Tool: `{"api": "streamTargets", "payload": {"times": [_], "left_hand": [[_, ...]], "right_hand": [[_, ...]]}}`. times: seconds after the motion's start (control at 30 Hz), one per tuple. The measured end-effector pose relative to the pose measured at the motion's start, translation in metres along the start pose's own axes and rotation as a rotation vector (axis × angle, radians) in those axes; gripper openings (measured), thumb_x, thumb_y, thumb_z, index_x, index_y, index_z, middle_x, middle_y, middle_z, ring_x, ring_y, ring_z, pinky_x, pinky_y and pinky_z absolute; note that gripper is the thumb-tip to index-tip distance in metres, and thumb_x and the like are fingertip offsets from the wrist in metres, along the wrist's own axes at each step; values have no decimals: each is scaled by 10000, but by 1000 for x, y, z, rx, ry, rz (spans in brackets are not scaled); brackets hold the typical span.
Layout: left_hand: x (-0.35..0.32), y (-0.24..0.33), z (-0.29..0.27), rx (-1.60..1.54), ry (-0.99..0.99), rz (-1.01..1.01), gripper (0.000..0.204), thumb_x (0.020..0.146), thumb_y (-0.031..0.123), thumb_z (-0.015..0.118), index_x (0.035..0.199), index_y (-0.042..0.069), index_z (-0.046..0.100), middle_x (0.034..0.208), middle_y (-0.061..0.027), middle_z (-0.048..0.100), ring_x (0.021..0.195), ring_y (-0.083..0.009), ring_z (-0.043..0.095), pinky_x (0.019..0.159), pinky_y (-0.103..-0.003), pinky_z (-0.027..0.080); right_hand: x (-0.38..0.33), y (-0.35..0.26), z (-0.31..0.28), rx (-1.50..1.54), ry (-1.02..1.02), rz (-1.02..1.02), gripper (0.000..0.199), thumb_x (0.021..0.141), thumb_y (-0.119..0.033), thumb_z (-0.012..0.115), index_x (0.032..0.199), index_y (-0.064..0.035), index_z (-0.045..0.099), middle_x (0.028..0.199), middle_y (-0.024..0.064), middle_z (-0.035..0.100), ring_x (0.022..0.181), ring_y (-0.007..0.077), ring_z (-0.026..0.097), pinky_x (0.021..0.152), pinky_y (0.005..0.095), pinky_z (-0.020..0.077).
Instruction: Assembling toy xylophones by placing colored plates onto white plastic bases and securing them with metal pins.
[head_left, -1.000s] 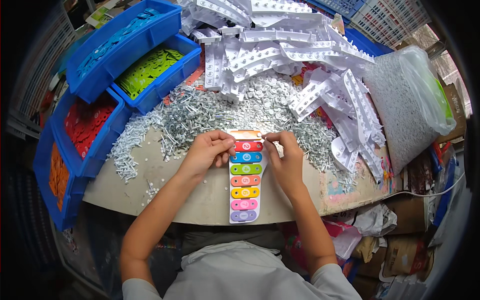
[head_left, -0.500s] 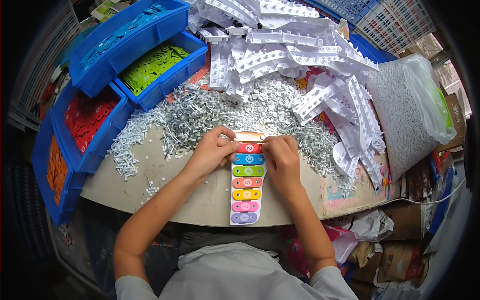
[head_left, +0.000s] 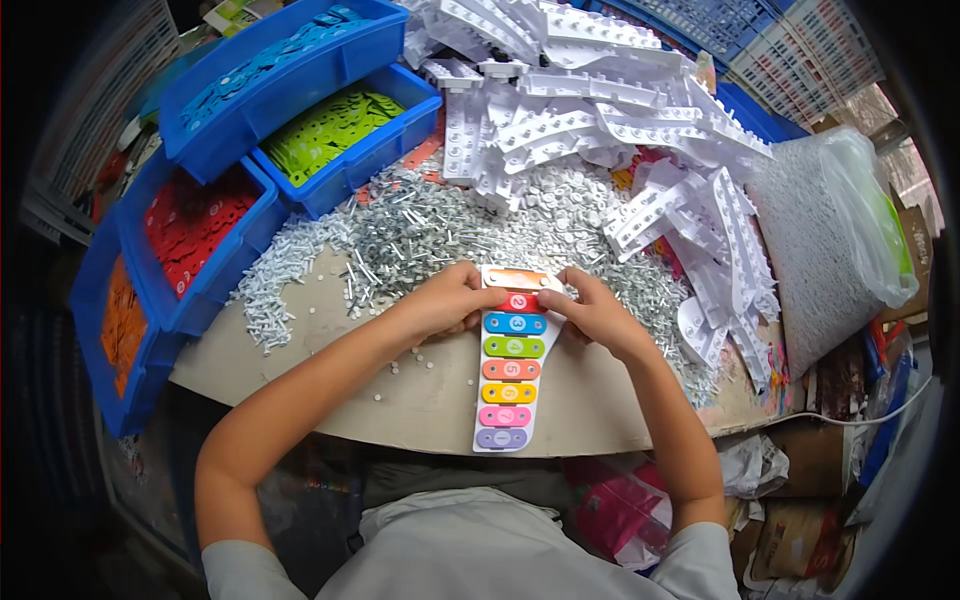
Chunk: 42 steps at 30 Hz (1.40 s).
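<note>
A toy xylophone [head_left: 512, 369] lies lengthwise in front of me, its near end at the table's edge. Its white base carries a row of coloured bars, orange at the far end down to purple nearest me. My left hand [head_left: 452, 302] grips the base's left edge, thumb on the red bar [head_left: 520, 302]. From the right, my right hand [head_left: 597, 312] holds the opposite edge, its thumb pressing the red bar's other end. The fingers of both hands are partly hidden. At the far end, the orange bar [head_left: 518, 278] has a small white cap by each end.
Beyond my hands spread heaps of metal nails [head_left: 405, 230], white caps [head_left: 570, 205] and white xylophone bases [head_left: 560, 125]. Blue bins [head_left: 345, 175] of coloured bars stand at left. A bulging clear bag [head_left: 815, 240] stands at right. Loose caps dot the pale table [head_left: 330, 385].
Both thumbs now press on the red bar's ends, where fingertips were pinching at its far edge before. My elbows have spread outward. The view has shifted slightly.
</note>
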<state>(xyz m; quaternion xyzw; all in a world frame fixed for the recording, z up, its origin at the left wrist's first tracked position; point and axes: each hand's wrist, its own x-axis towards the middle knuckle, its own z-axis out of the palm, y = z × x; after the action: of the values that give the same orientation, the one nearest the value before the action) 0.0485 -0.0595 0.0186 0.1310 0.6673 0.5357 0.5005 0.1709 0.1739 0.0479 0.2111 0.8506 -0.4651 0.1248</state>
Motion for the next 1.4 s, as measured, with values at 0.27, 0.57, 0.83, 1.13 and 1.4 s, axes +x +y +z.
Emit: {"api": "streamTargets", "payload": {"times": [0.27, 0.57, 0.83, 1.13, 1.4], "left_hand": [[4, -5, 8, -128, -7, 95, 302, 1006, 246, 738, 996, 89, 480, 635, -9, 574, 461, -43, 445, 380, -219, 255], [0, -14, 9, -141, 36, 156, 275, 1019, 235, 722, 995, 76, 499, 607, -18, 578, 459, -43, 448, 387, -237, 269], [-62, -12, -60, 616, 879, 639, 131, 993, 119, 685, 1017, -3, 727, 897, -119, 712, 788, -191, 678, 711, -319, 528], [-63, -50, -132, 977, 895, 573, 97, 920, 61, 724, 950, -31, 722, 897, -172, 709, 801, -316, 683, 752, -391, 527], [-66, -49, -119, 1019, 977, 537, 100, 967, 82, 690, 978, -5, 642, 895, -179, 690, 797, -333, 677, 733, -406, 519]], "right_hand": [[6, 2, 0, 56, -120, 25, 457, 996, -402, 752, 1191, -25, 585, 686, -32, 535, 544, 49, 440, 458, 263, 307], [2, 4, 6, 17, -97, 2, 462, 983, -416, 753, 1116, -1, 601, 844, 83, 646, 720, 115, 601, 599, 305, 480], [-78, 34, 42, 95, 573, -137, 206, 1057, -207, 613, 1201, -62, 588, 627, -13, 485, 583, 73, 399, 543, 307, 304], [-115, 64, 41, -29, 731, -208, 124, 990, -106, 675, 948, 9, 658, 741, 119, 629, 625, 178, 572, 607, 320, 464], [-130, 112, -29, -532, 968, -99, 93, 938, -71, 687, 1010, -15, 669, 948, 159, 665, 879, 359, 637, 772, 457, 517]]}}
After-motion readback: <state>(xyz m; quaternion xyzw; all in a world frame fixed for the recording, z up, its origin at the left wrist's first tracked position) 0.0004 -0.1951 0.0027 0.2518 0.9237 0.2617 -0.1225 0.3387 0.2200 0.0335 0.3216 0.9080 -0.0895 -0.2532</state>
